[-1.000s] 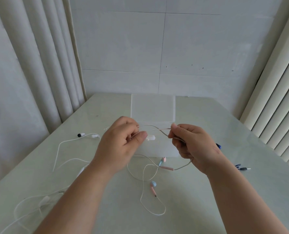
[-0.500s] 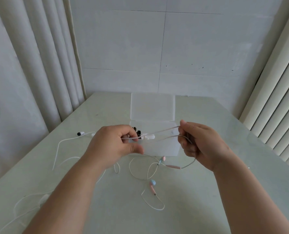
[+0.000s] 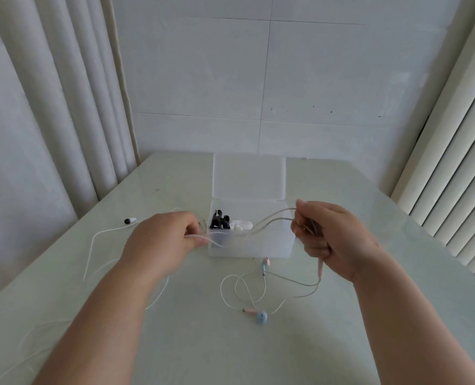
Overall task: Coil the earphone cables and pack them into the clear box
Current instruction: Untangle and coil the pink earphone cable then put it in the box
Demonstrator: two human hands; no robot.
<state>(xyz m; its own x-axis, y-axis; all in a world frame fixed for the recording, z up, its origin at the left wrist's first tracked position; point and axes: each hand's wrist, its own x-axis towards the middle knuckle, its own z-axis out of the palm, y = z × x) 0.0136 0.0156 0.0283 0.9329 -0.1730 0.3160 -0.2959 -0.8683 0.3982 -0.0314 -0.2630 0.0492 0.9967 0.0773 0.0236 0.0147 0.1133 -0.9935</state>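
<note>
Blue earbud (image 3: 261,318) lies on the table (image 3: 203,343), nearest you. Your left hand (image 3: 161,243) and right hand (image 3: 333,240) each pinch the pink earphone cable (image 3: 275,213), which spans between them in front of the open clear box (image 3: 250,247). Black earphones (image 3: 219,222) are inside it.

Clear box (image 3: 258,248) mid-frame on worktop, lid (image 3: 249,177) open and standing up behind it. Black bundle (image 3: 219,221) and white bundle (image 3: 240,225) sit in its left end. Pale pink cable (image 3: 269,220) is doubled and stretched in the air across the box front, pinched by left hand (image 3: 161,243) and right hand (image 3: 333,240). Its slack loops on the worktop below, with a blue earbud (image 3: 261,318) lower centre. White cable (image 3: 92,245) sprawls uncoiled at left.
</note>
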